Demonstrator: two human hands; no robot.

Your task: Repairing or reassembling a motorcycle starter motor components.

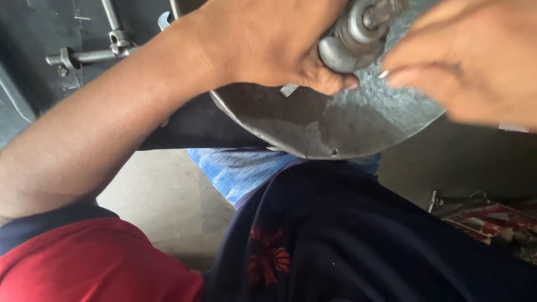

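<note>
My left hand (268,45) is closed around a round grey metal part (349,39) with a bolt-like centre, held just over a dull grey metal disc (335,126). My right hand (470,61) is blurred at the top right, its fingertips close to the metal part; I cannot tell whether they touch it. The disc sits above my lap, its curved edge towards me, with a small hole near the rim.
A metal clamp or vise with a threaded rod (89,53) stands at the top left on a dark bench. Blue cloth (240,170) lies under the disc. A concrete floor (168,207) shows below. Red patterned clutter (492,221) lies at the right.
</note>
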